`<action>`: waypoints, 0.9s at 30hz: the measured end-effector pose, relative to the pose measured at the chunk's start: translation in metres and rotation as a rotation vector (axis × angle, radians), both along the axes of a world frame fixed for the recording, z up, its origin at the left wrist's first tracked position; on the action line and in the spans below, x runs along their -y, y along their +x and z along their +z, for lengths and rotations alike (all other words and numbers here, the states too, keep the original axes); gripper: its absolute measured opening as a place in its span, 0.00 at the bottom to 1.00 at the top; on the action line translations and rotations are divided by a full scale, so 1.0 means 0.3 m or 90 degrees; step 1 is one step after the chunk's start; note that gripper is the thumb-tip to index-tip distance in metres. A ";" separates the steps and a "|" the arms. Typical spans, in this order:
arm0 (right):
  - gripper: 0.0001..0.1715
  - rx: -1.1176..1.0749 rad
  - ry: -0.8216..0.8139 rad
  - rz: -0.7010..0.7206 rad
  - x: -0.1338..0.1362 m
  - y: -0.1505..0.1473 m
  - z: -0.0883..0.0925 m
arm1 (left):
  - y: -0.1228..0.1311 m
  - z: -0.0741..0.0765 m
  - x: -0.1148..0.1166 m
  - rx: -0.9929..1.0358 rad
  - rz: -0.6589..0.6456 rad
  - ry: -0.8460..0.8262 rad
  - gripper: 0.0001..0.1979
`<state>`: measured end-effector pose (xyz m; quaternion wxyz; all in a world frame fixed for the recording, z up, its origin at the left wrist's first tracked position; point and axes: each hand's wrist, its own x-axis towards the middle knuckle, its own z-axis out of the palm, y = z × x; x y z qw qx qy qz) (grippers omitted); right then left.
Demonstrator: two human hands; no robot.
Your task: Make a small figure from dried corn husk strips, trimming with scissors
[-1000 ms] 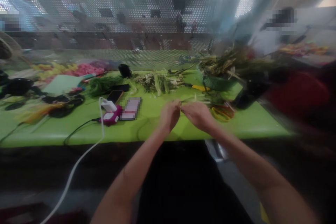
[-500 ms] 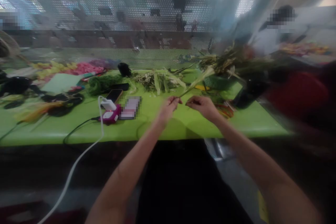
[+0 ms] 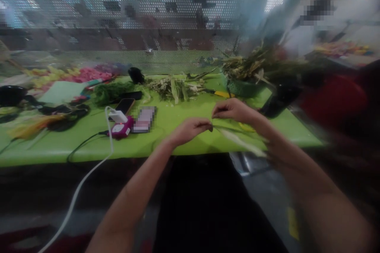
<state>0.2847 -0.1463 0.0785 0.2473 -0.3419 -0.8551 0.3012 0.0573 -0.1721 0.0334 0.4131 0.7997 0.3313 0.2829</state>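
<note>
My left hand (image 3: pixel 193 130) is closed in a pinch on the thin end of a pale green plant stalk (image 3: pixel 239 141). Its wider, husk-like part slants down to the right, blurred, passing below my right forearm. Just above and to the right, my right hand (image 3: pixel 230 109) is also closed, thumb and fingertips pressed together close to the held end. Whatever lies in that pinch is too small to make out. Behind the hands, a loose heap of dried stalks and husks (image 3: pixel 173 89) lies on the green table (image 3: pixel 166 122).
A green basket (image 3: pixel 246 88) piled with dried plants stands back right, a yellow-handled tool (image 3: pixel 222 94) beside it. To the left lie a phone (image 3: pixel 144 119), a purple power adapter (image 3: pixel 122 128) with a white cable (image 3: pixel 86 184), and green netting (image 3: pixel 111 91). A person (image 3: pixel 314 27) is at far right.
The stalk has swung from pointing up and away to slanting down to the right. My left hand has moved right and slightly nearer; my right hand is now a little farther back.
</note>
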 end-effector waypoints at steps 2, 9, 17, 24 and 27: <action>0.15 -0.087 -0.079 -0.041 0.003 0.000 -0.033 | -0.004 0.001 -0.003 0.118 0.044 -0.064 0.16; 0.14 0.014 0.255 -0.189 0.095 -0.115 -0.165 | 0.079 -0.064 -0.056 -0.009 0.337 0.078 0.14; 0.10 0.088 0.141 -0.013 -0.010 -0.024 -0.033 | 0.033 -0.013 -0.020 -0.146 0.065 0.110 0.10; 0.14 -0.124 0.006 -0.170 0.053 -0.070 -0.145 | 0.050 -0.037 -0.049 0.198 0.205 -0.115 0.14; 0.14 -0.005 0.218 -0.230 0.087 -0.120 -0.177 | 0.085 -0.060 -0.060 0.066 0.321 0.008 0.13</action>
